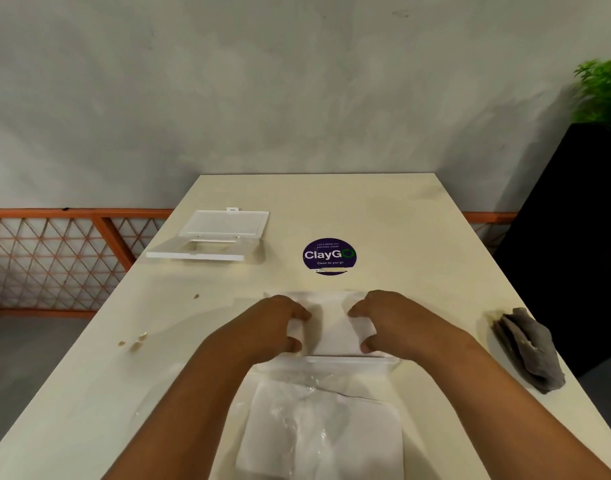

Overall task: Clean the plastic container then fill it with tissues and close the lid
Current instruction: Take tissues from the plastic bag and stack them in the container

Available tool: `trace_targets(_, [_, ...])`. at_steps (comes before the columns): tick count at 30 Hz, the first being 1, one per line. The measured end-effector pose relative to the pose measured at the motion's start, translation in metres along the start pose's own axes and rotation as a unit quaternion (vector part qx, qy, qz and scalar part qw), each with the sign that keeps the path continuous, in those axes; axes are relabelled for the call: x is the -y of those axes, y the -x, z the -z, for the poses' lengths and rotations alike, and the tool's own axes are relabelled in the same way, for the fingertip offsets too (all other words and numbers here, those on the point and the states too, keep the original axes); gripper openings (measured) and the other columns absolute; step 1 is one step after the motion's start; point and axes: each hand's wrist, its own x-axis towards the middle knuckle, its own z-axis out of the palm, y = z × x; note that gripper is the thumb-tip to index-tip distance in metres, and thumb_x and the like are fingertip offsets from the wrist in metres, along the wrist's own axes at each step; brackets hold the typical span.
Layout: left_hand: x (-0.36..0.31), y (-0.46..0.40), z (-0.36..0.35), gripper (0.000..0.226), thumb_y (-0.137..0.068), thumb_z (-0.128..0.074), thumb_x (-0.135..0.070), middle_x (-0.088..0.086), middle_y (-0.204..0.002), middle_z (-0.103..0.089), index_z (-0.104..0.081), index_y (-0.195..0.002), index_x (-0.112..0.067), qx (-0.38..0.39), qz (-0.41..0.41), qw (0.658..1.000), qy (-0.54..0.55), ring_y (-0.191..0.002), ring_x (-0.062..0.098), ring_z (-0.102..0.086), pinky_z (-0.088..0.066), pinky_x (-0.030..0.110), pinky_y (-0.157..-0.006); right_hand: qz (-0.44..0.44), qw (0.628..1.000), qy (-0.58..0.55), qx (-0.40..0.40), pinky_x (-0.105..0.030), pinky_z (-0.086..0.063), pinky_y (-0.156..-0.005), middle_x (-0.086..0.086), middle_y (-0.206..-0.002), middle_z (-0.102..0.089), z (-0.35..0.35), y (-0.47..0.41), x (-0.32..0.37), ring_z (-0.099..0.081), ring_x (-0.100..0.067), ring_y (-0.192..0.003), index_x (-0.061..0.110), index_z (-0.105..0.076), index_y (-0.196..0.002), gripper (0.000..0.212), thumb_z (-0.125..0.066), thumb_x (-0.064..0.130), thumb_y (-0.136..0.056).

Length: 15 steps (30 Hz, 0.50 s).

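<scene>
Tissues (331, 327) gripped at both ends, left hand (276, 327) and right hand (387, 323) curled round, over the container (352, 361) near the table (383, 209) front edge, likely for square loading; lid (210, 237) lies at the far-left edge

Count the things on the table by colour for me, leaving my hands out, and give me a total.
White or clear: 4, the lid, the container, the tissue stack and the tissue pack
Grey: 1, the cloth
Purple: 1, the round sticker
Total: 6
</scene>
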Motion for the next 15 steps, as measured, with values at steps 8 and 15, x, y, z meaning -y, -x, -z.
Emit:
trace_targets(8, [-0.008,0.005,-0.005,0.060,-0.080,-0.075,-0.017,-0.003,-0.138,-0.050,-0.052,-0.135,-0.022,-0.014,0.004,1.000,0.007,-0.125,0.015,-0.049,-0.037,0.020,-0.098,-0.019,0.999,0.032,-0.007,-0.029,-0.040,-0.097,-0.005,-0.140,-0.047,-0.004,-0.004,0.010,-0.046,-0.025,-0.128,0.023,-0.046,-0.142,0.064,-0.073,0.020,-0.083])
trace_targets(15, [0.000,0.035,-0.033,0.034,-0.091,-0.061,-0.018,-0.008,-0.132,-0.053,-0.060,-0.125,-0.022,-0.201,-0.039,0.978,0.044,-0.124,0.011,-0.046,-0.024,0.010,-0.100,0.019,0.969,-0.151,-0.196,-0.017,-0.037,-0.095,0.007,-0.123,-0.060,-0.032,0.027,0.010,-0.053,-0.011,-0.116,0.025,-0.063,-0.124,0.034,-0.066,0.024,-0.090])
